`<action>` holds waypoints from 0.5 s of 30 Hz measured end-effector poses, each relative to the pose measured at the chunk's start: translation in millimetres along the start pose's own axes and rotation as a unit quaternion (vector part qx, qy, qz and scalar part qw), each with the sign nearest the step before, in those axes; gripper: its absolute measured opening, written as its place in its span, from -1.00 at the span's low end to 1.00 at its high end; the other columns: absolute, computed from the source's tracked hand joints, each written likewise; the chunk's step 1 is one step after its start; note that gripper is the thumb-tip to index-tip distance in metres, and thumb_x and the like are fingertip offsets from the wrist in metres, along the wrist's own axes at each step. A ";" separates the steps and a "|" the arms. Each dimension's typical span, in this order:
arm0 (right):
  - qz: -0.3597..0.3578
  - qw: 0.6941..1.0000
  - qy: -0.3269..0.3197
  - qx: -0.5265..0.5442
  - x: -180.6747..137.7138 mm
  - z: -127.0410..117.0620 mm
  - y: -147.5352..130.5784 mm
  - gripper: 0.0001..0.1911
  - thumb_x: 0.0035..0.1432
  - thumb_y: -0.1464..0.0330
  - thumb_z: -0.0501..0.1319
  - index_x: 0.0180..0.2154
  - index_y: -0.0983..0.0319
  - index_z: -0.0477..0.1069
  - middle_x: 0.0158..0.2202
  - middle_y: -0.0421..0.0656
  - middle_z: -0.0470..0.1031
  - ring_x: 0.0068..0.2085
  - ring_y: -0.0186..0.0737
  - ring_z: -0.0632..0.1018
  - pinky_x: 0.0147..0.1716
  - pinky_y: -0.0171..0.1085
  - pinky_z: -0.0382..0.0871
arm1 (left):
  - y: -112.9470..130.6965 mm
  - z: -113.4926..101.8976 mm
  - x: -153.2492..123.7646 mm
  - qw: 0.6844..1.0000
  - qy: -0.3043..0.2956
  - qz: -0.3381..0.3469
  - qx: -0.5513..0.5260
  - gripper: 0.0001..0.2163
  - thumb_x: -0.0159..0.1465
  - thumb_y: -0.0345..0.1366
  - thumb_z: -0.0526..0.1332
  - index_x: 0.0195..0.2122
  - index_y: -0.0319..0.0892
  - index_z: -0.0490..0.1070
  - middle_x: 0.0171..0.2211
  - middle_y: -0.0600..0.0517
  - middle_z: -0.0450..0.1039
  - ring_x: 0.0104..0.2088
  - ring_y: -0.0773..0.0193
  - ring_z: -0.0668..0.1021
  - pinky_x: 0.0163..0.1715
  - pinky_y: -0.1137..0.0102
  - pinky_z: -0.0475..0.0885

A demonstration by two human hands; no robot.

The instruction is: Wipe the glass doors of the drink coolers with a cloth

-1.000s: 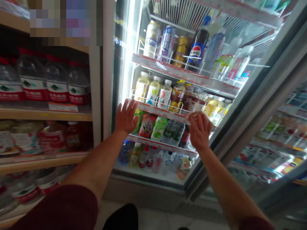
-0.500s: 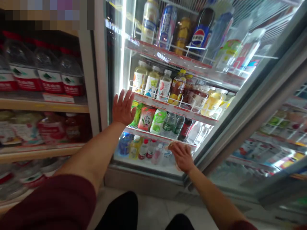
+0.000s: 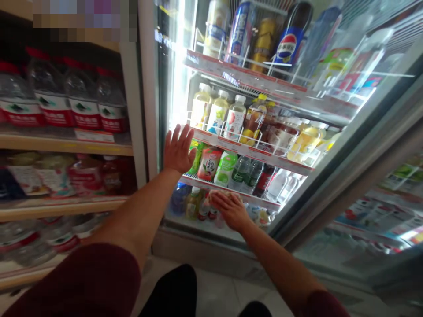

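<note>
My left hand (image 3: 178,151) lies flat with fingers spread against the glass door (image 3: 164,79) of a lit drinks fridge, near its left side. Lower down, my right hand (image 3: 231,210) presses a crumpled pinkish cloth (image 3: 213,197) to the same glass, in front of the bottom shelf. Part of the cloth is hidden under the fingers. Behind the glass, bottles and cartons stand in rows, among them a red carton (image 3: 209,164), a green-and-white bottle (image 3: 225,168) and a cola bottle (image 3: 291,42) on the top shelf.
To the left, wooden shelves (image 3: 66,146) hold large red-capped water bottles (image 3: 84,99) and other drinks. A thick metal door frame (image 3: 346,154) runs diagonally on the right, with another fridge section beyond. Pale floor tiles (image 3: 214,281) lie below, by my knees.
My right hand has slid left across the lower glass with the cloth. My left hand stays flat on the door. The view has shifted slightly.
</note>
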State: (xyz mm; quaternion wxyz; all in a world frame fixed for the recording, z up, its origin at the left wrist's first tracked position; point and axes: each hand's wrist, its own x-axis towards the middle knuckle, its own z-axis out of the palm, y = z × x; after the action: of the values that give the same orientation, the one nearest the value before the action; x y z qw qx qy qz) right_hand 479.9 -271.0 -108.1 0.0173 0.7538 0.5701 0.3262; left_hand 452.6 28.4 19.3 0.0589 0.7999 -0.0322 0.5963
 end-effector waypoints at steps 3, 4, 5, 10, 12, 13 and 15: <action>0.072 0.997 0.035 -0.004 29.6 -0.7 -7.0 -0.38 0.37 0.39 0.04 0.40 0.04 0.06 0.42 -0.21 0.12 0.44 -0.21 0.11 0.41 -0.07 -0.23 | -0.1 -0.2 -0.7 1.000 -0.006 -0.001 -0.006 -0.41 0.43 -0.02 -0.13 0.45 -0.09 -0.03 0.44 -0.02 0.02 0.47 0.13 -0.13 0.45 0.02 -0.27; 0.052 0.998 0.026 0.004 38.7 -1.2 -9.0 -0.39 0.37 0.38 0.05 0.40 0.06 0.09 0.43 -0.21 0.11 0.45 -0.22 0.09 0.42 -0.07 -0.24 | 0.1 -0.4 -0.9 1.000 -0.008 -0.001 -0.008 -0.41 0.43 -0.02 -0.14 0.45 -0.09 -0.02 0.44 -0.02 0.02 0.47 0.12 -0.13 0.45 0.02 -0.27; 0.008 1.000 0.007 0.016 47.3 -1.9 -10.7 -0.40 0.35 0.38 0.07 0.38 0.08 0.13 0.43 -0.21 0.10 0.45 -0.24 0.08 0.42 -0.10 -0.22 | 0.4 -0.6 -1.0 1.000 -0.009 -0.001 -0.008 -0.41 0.43 -0.02 -0.14 0.45 -0.10 -0.01 0.44 -0.02 0.02 0.47 0.12 -0.12 0.45 0.03 -0.27; -0.058 0.998 -0.013 0.024 81.6 -11.6 -12.0 -0.37 0.28 0.40 0.14 0.36 0.12 0.17 0.43 -0.17 0.11 0.46 -0.24 0.07 0.41 -0.11 -0.13 | 1.0 -1.7 -1.0 1.000 0.009 0.011 0.001 -0.42 0.44 -0.06 -0.12 0.44 -0.12 0.01 0.43 -0.02 0.05 0.47 0.16 -0.12 0.45 0.09 -0.27; 0.012 1.000 0.025 -0.003 91.9 -17.5 -11.1 -0.36 0.31 0.40 0.12 0.39 0.08 0.11 0.43 -0.17 0.11 0.46 -0.18 0.06 0.41 -0.03 -0.15 | 0.7 -2.1 -1.1 1.000 0.006 0.018 0.006 -0.43 0.44 -0.07 -0.11 0.43 -0.13 0.02 0.42 -0.03 0.06 0.47 0.16 -0.11 0.45 0.10 -0.25; 0.017 0.999 0.031 -0.010 96.5 -20.6 -10.3 -0.37 0.33 0.39 0.11 0.39 0.07 0.11 0.43 -0.18 0.11 0.46 -0.18 0.06 0.41 -0.03 -0.15 | 0.7 -2.3 -1.2 1.000 0.003 0.020 0.009 -0.43 0.44 -0.07 -0.12 0.43 -0.13 0.03 0.42 -0.03 0.06 0.47 0.16 -0.11 0.45 0.10 -0.25; -0.044 0.999 0.017 -0.007 105.1 -28.3 -6.8 -0.42 0.34 0.40 0.10 0.36 0.08 0.17 0.42 -0.20 0.15 0.45 -0.23 0.09 0.41 -0.08 -0.11 | 0.8 -2.6 -1.5 1.000 0.000 0.017 0.013 -0.44 0.45 -0.07 -0.13 0.42 -0.13 0.05 0.42 -0.03 0.07 0.47 0.15 -0.10 0.44 0.09 -0.24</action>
State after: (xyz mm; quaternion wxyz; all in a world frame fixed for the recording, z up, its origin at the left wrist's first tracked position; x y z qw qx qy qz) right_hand 474.1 -186.9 -38.9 0.0273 0.7221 0.6005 0.3424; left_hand 449.6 28.0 18.6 0.0381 0.8001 -0.0382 0.5974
